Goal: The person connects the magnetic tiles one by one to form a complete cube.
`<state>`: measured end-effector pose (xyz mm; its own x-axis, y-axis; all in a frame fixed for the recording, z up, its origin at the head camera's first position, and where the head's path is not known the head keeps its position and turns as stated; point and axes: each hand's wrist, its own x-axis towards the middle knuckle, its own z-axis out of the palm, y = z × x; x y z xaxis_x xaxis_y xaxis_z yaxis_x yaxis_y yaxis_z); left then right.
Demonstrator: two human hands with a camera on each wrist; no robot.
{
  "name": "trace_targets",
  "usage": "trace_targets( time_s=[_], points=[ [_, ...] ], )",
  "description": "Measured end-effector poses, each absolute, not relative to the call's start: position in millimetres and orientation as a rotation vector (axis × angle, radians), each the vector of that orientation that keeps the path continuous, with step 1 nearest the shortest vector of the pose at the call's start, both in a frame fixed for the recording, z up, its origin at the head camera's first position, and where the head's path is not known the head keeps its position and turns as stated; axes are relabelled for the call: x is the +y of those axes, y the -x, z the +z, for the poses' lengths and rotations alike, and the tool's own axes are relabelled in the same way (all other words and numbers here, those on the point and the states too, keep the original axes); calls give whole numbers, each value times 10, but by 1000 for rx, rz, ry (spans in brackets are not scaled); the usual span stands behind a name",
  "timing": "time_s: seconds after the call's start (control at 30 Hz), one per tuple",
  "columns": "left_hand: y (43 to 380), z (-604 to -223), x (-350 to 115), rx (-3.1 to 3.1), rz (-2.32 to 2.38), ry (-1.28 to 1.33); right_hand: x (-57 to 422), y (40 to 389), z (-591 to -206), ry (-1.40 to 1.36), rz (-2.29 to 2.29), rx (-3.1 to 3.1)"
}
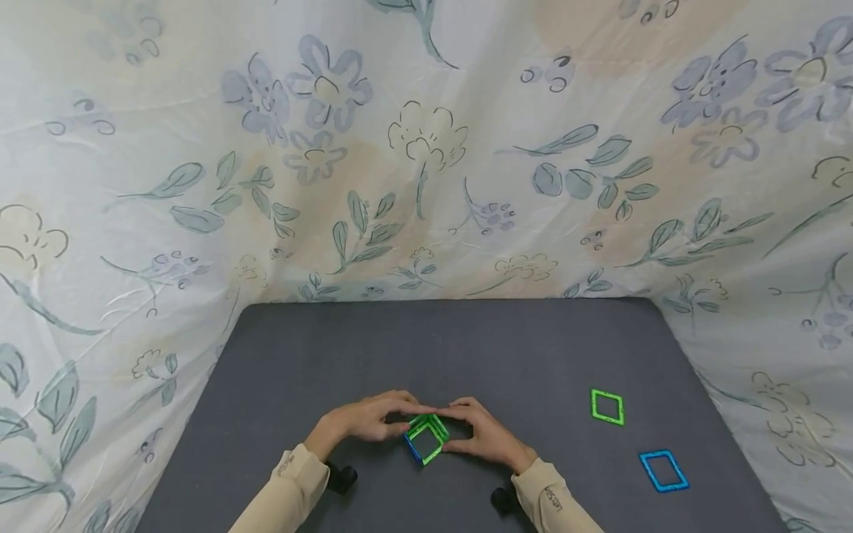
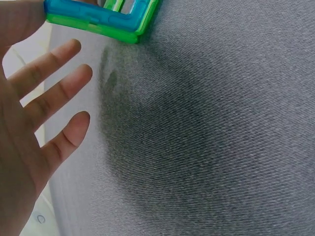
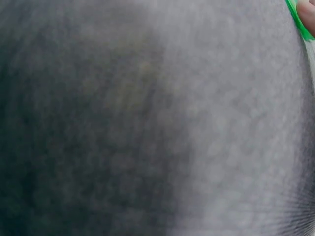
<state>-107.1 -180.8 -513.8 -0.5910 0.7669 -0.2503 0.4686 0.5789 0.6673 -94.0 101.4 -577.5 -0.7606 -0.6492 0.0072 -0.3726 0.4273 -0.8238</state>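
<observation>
Between both hands, near the front middle of the table, stands a small box-like build of green and blue magnetic tiles (image 1: 436, 426), open-framed. My left hand (image 1: 365, 420) holds its left side between thumb and index finger. From the right, my right hand (image 1: 489, 437) grips it, thumb at the near right corner and index finger at the far top, where the two index fingertips meet. In the left wrist view, blue and green edges (image 2: 93, 16) lie against the thumb, and the other fingers (image 2: 61, 91) are spread apart. Only a green edge (image 3: 297, 18) beside a fingertip shows in the right wrist view.
To the right on the dark grey table (image 1: 426, 348) lie a loose green diamond-shaped tile (image 1: 594, 406) and, nearer, a blue one (image 1: 650, 473). A floral cloth (image 1: 426, 244) hangs behind the table and along its sides.
</observation>
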Motion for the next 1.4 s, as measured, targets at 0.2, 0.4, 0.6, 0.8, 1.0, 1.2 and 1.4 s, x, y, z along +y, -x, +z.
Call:
trace_targets(
  time_s=[0.2, 0.4, 0.6, 0.8, 1.0, 1.2, 1.4],
  points=[
    [1013, -5165, -1833, 2305, 788, -980, 1044, 934, -5777, 883, -1239, 2388],
    [894, -5237, -1859, 2379, 861, -970, 1190, 937, -5731, 910, -1208, 2482],
    [689, -5328, -1882, 2534, 957, -945, 1484, 1021, -5613, 969, -1193, 2674],
    [475, -5444, -1828, 2718, 1031, -821, 1923, 1147, -5484, 897, -1094, 2863],
    [335, -5496, -1701, 2864, 1048, -634, 2440, 1231, -5313, 751, -917, 2941],
    [240, -5557, -1603, 2968, 1105, -521, 2882, 1263, -5241, 660, -753, 2938],
    [195, -5596, -1578, 2979, 1122, -457, 3162, 1277, -5267, 597, -606, 2871]
  ],
)
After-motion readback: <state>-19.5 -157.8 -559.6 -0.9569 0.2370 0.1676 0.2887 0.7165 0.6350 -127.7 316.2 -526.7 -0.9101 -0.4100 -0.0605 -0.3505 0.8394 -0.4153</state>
